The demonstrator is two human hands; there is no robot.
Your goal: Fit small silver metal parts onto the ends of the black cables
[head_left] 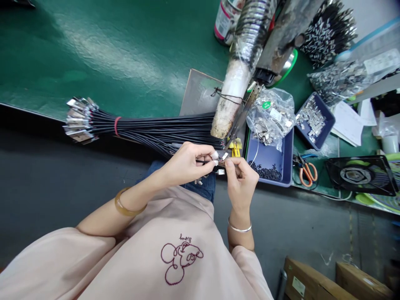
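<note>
Left hand (184, 164) closed, thumb and finger with white-covered tips pinching black cable (200, 161). Right hand (242, 181) with thumb and forefinger drawn together at small metal plug (224, 156); cannot tell whether they grip it. Plug sits between both hands, near table edge. Shirt (146, 258) bears small upside-down script (185, 238), not surely legible. Green sticker (266, 104) on clear bag (283, 104), print too small. Jar label (223, 21) unreadable.

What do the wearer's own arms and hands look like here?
Loose, pale pink sleeves leave the forearms bare. A tan bangle circles the left one, a thin silver bangle the right wrist. The left hand has white coverings on some fingertips; none show on the right hand.
</note>
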